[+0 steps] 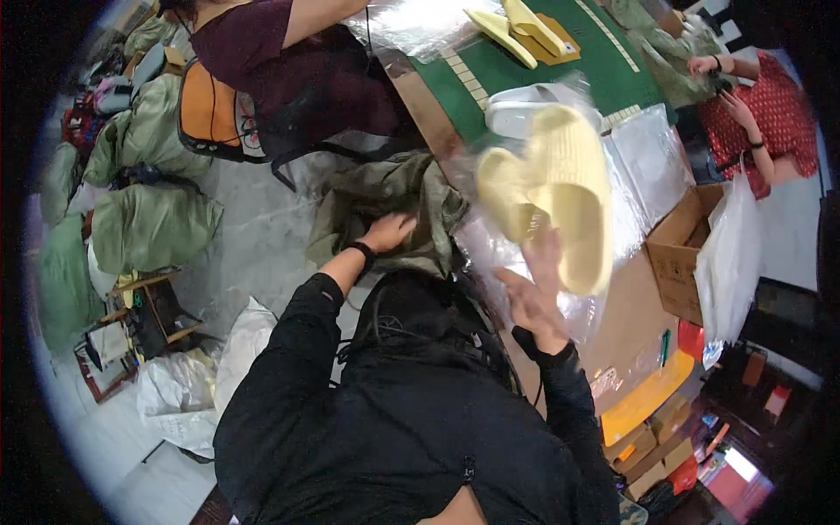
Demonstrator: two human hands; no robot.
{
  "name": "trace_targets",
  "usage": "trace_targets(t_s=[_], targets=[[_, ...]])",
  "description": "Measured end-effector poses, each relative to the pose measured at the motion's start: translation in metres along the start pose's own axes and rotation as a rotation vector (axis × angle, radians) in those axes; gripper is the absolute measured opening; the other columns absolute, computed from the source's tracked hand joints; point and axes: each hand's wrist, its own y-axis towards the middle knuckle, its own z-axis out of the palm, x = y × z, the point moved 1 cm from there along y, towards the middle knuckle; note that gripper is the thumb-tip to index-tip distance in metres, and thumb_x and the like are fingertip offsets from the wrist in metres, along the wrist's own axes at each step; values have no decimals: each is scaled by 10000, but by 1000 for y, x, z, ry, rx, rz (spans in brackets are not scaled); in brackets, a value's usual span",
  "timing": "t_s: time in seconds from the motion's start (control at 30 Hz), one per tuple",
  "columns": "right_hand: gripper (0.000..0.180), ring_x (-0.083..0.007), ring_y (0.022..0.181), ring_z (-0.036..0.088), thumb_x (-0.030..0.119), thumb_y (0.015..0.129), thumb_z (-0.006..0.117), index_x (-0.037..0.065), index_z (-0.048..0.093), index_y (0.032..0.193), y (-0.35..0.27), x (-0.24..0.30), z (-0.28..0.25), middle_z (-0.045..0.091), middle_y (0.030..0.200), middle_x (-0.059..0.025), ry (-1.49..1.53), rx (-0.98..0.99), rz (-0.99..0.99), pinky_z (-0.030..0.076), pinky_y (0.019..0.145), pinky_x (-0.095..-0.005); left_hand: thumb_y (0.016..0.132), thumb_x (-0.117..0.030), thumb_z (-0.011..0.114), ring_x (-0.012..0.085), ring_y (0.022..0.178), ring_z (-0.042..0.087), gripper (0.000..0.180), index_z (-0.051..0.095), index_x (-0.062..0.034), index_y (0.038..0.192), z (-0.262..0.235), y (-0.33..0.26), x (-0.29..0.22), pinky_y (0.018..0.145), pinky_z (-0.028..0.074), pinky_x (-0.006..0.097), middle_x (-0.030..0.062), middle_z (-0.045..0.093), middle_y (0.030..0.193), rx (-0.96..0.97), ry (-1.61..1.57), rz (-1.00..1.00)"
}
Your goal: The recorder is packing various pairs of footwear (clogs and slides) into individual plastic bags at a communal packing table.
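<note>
Sets right hand [534, 304] half-spread at yellow slippers [570, 175], left hand [387, 233] loosely bent at sack [346, 199], with grip impossible to tell, perhaps risking a drop through slack hold.

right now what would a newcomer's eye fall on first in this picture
Most likely the pale yellow slippers, large right of centre, by the right hand; blur obscures whether it grips them. Then the left hand, near the centre at an olive sack. At the top, another yellow pair stands out over the green mat.
</note>
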Motion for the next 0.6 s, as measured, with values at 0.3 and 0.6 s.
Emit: trace_targets(t_s=[0.3,0.6], targets=[[352,-317,1261,343,31,768,510,49,522,1119,59,-40,104,402,1344,-116,-269,268,-251,269,1050,-432,897,-539,257,346,1078,515,642,92,-220,1429,77,-66,73,975,109,652,185,580,1103,505,476,-140],[356,-292,1288,296,159,748,495,-15,606,1038,39,-39,192,389,1341,-172,-518,445,-488,206,1073,-447,918,-453,264,392,1274,268,549,432,-105,1309,49,-101,26,1038,-3,599,190,446,1288,314,509,-465]])
